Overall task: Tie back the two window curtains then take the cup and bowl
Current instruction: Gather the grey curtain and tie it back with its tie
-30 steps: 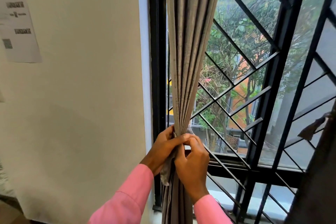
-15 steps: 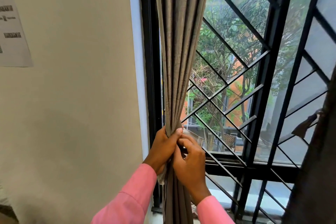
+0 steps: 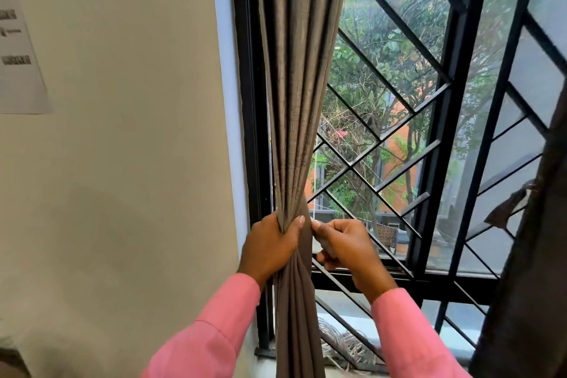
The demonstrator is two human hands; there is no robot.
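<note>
The grey left curtain point(image 3: 299, 101) hangs gathered into a tight bundle beside the window's left frame. My left hand point(image 3: 270, 247) grips the bundle at its waist, thumb wrapped across the front. Just to the right, my right hand point(image 3: 345, 244) pinches a thin pale tie-back strip point(image 3: 316, 245) next to the fabric. The second curtain point(image 3: 534, 255) is a dark shape at the right edge, with a knotted tie sticking out of it. No cup or bowl is in view.
A black window frame with diagonal metal bars point(image 3: 399, 138) fills the middle and right. A cream wall point(image 3: 122, 163) with a taped paper sheet point(image 3: 18, 61) lies to the left. A tangle of wire point(image 3: 340, 344) rests on the sill below.
My right hand has drawn away from the bundle to the right, pulling the pale strip with it. My left hand keeps its hold on the gathered curtain.
</note>
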